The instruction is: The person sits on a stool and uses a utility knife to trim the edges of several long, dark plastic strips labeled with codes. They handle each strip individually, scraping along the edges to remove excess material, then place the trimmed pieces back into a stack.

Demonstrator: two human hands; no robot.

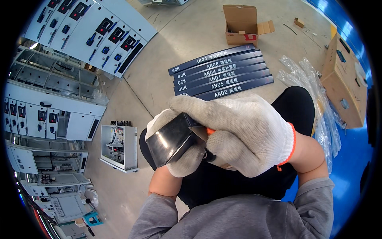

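Head view: gloved left hand [177,153] and right hand [242,133] clamped together around a dark glossy metal piece [172,139] above the person's lap. Beyond lay a bare concrete floor [159,75], stacked dark nameplate strips [221,71], clear plastic wrap [318,99], then an open cardboard box [240,24]. Grey switchgear cabinets [91,32] lined the left.

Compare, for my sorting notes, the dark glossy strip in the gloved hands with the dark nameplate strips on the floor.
The dark glossy strip is held in both white knit-gloved hands, left hand and right hand; the dark nameplate strips lie flat on the concrete floor. The held one is single and shows no lettering; the floor ones form a stack of six, lettered in white. Both are dark and long.
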